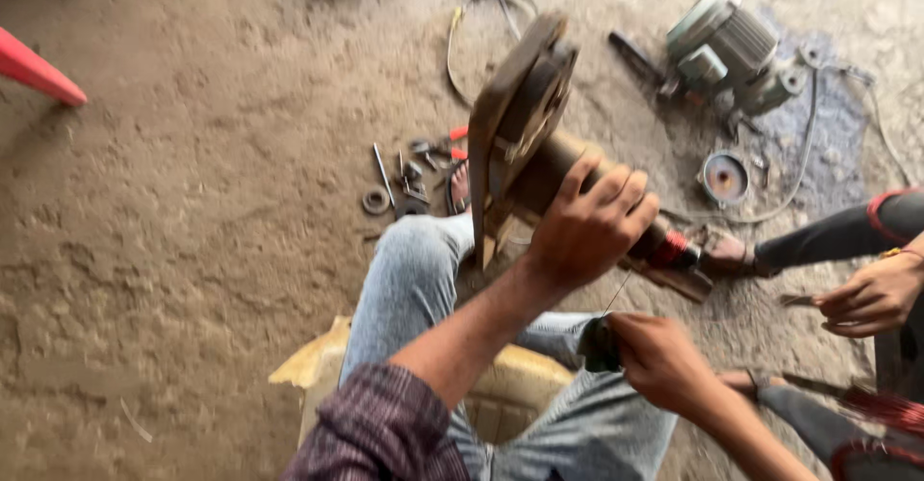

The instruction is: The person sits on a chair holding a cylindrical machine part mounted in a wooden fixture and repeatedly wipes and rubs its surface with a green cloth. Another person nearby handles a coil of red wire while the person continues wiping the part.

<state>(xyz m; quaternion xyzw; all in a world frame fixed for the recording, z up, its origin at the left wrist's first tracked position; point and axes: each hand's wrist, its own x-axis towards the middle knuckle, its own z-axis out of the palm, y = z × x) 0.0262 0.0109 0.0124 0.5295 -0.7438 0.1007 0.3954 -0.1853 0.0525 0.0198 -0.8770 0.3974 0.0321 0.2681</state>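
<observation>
My left hand [589, 226] is clamped over the top of a rusty brown cylindrical motor part [539, 168]. The part has a flat plate [510, 105] on its far end and red copper winding [671, 248] on its near end, and it rests tilted over my knee in light jeans [409, 279]. My right hand [656, 356] is below it, closed on a thin wire [616, 293] that runs up toward the winding; a dark piece [601, 343] sits against its fingers.
On the dirt floor lie loose bolts, washers and pliers [409, 175], a grey-green electric motor [724, 50] with cables, and a round cap [724, 178]. A co-worker's hand [871, 298] and copper wire coil [885, 409] are at right. I sit on a yellow seat [505, 394].
</observation>
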